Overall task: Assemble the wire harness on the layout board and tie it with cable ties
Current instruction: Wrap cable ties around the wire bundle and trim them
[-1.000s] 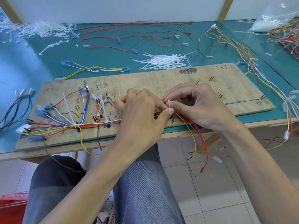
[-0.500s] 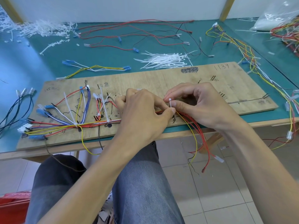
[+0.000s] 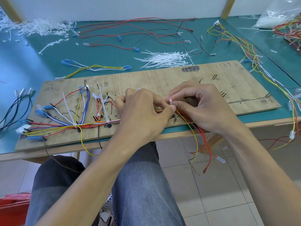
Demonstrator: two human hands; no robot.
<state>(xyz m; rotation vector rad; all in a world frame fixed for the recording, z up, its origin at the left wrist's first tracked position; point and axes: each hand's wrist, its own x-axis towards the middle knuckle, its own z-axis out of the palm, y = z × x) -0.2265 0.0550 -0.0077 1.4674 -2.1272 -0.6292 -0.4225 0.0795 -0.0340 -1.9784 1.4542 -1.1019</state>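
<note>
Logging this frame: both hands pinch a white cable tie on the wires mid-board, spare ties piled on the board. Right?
No. Head view: the spare ties are piled on the green mat behind the board, not on it. Left hand and right hand do pinch the cable tie on the wires mid-board.

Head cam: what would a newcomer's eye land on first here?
Both hands meet mid-board: the left hand and right hand pinch a white cable tie at the wires on the wooden layout board. To the left, the fanned, already tied wire harness of red, yellow, blue and white wires stands out. Behind the board, a pile of loose cable ties lies on the green table.
</note>
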